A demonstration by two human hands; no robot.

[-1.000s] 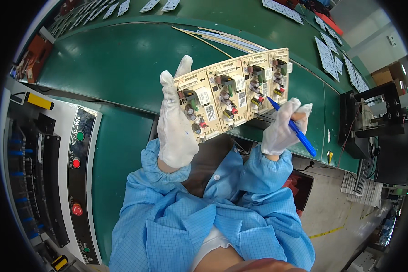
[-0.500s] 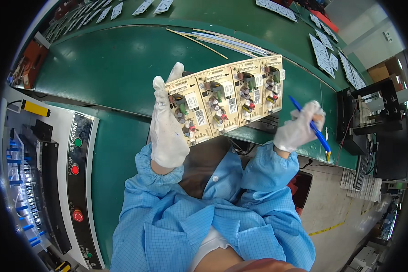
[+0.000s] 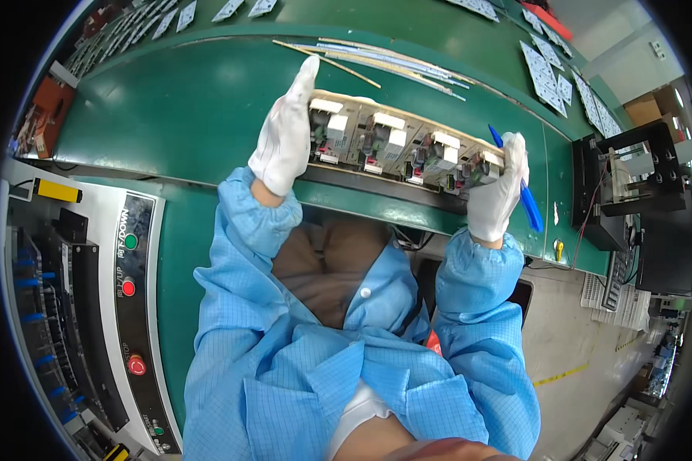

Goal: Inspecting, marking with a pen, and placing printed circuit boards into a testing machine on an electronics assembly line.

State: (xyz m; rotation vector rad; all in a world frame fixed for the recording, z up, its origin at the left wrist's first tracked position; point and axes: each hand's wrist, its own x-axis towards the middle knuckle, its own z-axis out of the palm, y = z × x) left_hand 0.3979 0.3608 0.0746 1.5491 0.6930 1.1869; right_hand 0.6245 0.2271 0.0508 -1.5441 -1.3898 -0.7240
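Between my two white-gloved hands is a cream circuit board panel (image 3: 404, 146). It is tilted steeply, and its row of dark and white components faces toward me. My left hand (image 3: 286, 138) grips the panel's left end, its fingers pointing up and away along the edge. At the right end my right hand (image 3: 500, 192) has hold of the panel and also keeps a blue pen (image 3: 531, 209) in its grip. The pen's far tip sticks out beyond the fingers. The undersides of both hands' grips are hidden.
Thin strips (image 3: 396, 63) lie on the green workbench (image 3: 169, 115) behind the panel. Many small boards (image 3: 542, 77) rest on the farther green surface. A machine's button panel (image 3: 134, 307) stands at my left. Dark equipment (image 3: 630, 177) and a keyboard (image 3: 613, 284) are at right.
The panel has tipped from face-up to steeply tilted and shifted slightly right. My right hand, apart from it before with the pen, now grips its right end. My left hand has risen.
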